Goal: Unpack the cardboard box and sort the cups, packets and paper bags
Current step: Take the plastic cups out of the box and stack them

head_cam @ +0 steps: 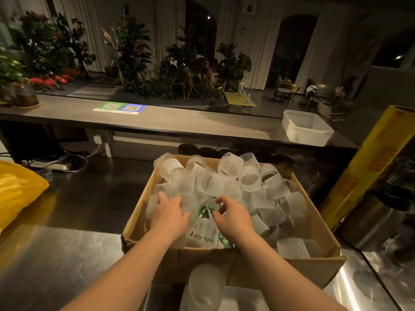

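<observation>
An open cardboard box (pixel 298 271) stands on a steel counter, filled with several frosted ribbed plastic cups (pixel 230 164). Green printed packets (pixel 205 211) show between the cups near the box's middle. My left hand (pixel 169 213) reaches into the box on the left, fingers spread and bent down over the cups. My right hand (pixel 233 215) is just right of the packets, its fingers curled down among the cups beside them; whether it holds anything is hidden. A stack of frosted cups (pixel 205 286) lies in front of the box, below my arms.
A yellow plastic bag (pixel 15 191) lies at the left on the steel counter (pixel 67 254). A tall yellow roll box (pixel 368 162) leans at the right beside a steel canister (pixel 372 221). A white tub (pixel 306 127) sits on the raised bar shelf behind.
</observation>
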`<move>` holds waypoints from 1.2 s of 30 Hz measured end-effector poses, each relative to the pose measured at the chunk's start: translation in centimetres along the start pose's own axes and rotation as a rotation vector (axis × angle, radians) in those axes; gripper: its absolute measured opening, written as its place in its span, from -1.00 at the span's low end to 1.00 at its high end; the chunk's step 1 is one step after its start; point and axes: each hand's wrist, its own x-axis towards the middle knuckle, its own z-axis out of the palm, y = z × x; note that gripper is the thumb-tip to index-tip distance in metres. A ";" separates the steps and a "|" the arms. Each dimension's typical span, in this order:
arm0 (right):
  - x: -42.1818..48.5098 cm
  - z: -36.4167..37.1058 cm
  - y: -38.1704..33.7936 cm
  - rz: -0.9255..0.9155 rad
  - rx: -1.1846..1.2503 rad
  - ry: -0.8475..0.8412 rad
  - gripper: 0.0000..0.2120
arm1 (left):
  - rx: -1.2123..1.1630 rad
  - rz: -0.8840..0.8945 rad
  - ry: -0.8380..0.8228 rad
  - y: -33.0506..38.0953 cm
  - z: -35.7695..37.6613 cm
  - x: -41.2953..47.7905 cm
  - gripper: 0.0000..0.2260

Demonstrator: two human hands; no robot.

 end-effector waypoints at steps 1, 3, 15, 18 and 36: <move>0.5 0.2 0.1 0.027 0.032 0.025 -0.71 | -0.045 0.018 0.006 -0.3 0.2 0.2 -0.82; 1.3 0.5 0.1 0.097 0.103 0.082 -0.70 | -0.117 0.064 -0.009 -0.9 0.6 0.3 -0.88; 6.3 0.8 -2.9 0.321 0.374 0.237 -0.41 | -0.470 0.336 0.025 -1.9 -0.5 -1.3 -0.64; 6.8 0.9 -3.0 0.381 0.548 0.222 -0.40 | -0.531 0.271 0.016 -1.8 -0.8 -1.5 -0.52; -1.0 0.0 0.2 -0.002 0.754 -0.047 -0.37 | -0.632 0.331 -0.059 -2.3 -0.3 -1.4 -0.44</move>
